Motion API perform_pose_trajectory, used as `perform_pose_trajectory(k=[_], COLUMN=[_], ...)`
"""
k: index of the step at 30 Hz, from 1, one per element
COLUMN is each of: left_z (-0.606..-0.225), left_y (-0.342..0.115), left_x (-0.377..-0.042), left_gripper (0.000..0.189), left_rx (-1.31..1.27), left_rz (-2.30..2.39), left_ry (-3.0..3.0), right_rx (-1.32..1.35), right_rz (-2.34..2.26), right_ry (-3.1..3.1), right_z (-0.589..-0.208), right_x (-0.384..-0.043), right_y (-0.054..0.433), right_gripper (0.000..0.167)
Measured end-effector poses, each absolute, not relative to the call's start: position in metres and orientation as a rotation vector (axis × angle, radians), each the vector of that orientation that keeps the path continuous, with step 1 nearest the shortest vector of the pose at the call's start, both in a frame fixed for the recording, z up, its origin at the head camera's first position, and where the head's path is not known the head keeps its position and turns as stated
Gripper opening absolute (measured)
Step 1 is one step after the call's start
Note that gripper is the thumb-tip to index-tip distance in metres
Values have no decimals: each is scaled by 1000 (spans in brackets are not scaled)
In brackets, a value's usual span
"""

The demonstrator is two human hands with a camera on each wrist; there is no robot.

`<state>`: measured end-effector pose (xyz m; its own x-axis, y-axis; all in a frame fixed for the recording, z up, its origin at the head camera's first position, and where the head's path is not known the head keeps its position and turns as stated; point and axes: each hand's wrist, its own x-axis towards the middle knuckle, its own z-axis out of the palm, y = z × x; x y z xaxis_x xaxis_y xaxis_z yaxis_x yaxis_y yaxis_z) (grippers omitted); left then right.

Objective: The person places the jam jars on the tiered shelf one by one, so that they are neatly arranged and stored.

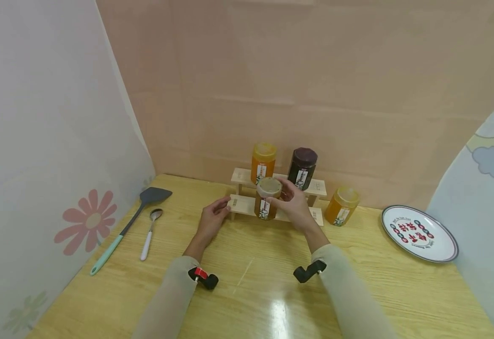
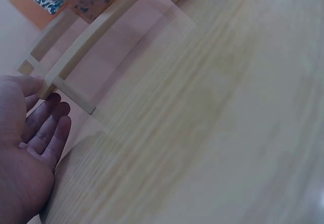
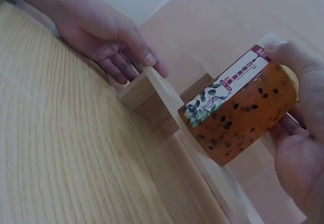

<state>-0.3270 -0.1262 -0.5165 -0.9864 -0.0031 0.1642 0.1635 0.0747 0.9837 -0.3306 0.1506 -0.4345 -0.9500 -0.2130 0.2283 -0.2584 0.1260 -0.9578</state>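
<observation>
My right hand [image 1: 294, 205] grips a jar of orange jam with dark seeds [image 3: 243, 113], thumb and fingers around its upper part. The jar is at the lower step of a small two-step wooden shelf [image 1: 243, 205], its base touching or just over the board. At that step's left end, my left hand [image 1: 213, 217] pinches the board's tip between thumb and finger; the other fingers [image 2: 45, 125] hang loosely curled below. On the upper step stand a yellow-orange jar [image 1: 264, 162] and a dark purple jar [image 1: 303, 167].
Right of the shelf, another yellow-orange jar [image 1: 342, 206] stands on the wooden table [image 1: 247, 292]. Farther right lies a white oval plate [image 1: 419, 234] with red lettering. A grey spatula with a mint handle [image 1: 130, 226] and a white-handled spoon [image 1: 149, 235] lie at the left.
</observation>
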Motion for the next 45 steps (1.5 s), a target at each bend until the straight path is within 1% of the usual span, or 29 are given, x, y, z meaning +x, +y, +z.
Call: perform_pose_trajectory(k=[4, 11, 20, 24, 33, 39, 45], left_z=[-518, -516, -514, -510, -516, -517, -519], left_y=[-127, -129, -130, -127, -128, -130, -130], left_x=[-325, -324, -323, -321, -324, -327, -327], left_gripper=[38, 39, 39, 40, 38, 38, 39], left_rx=[-169, -175, -189, -183, -163, -166, -175], left_rz=[-2040, -2015, -2041, -2056, -2040, -2051, -2045], left_ry=[-2229, -2262, -2263, -2263, -2269, -2268, -2274], right_rx=[504, 375, 412, 390, 368, 417, 470], right_rz=[1947, 1991, 1998, 2026, 2014, 1950, 1853], right_ry=[-2328, -2253, -2200, -2178, -2192, -2225, -2281], right_z=[-437, -452, -455, -454, -452, -448, -436], right_x=[-325, -311, -315, -317, -317, -313, -302], right_y=[149, 145, 131, 125, 119, 136, 182], right_gripper=[76, 68, 62, 63, 63, 58, 54])
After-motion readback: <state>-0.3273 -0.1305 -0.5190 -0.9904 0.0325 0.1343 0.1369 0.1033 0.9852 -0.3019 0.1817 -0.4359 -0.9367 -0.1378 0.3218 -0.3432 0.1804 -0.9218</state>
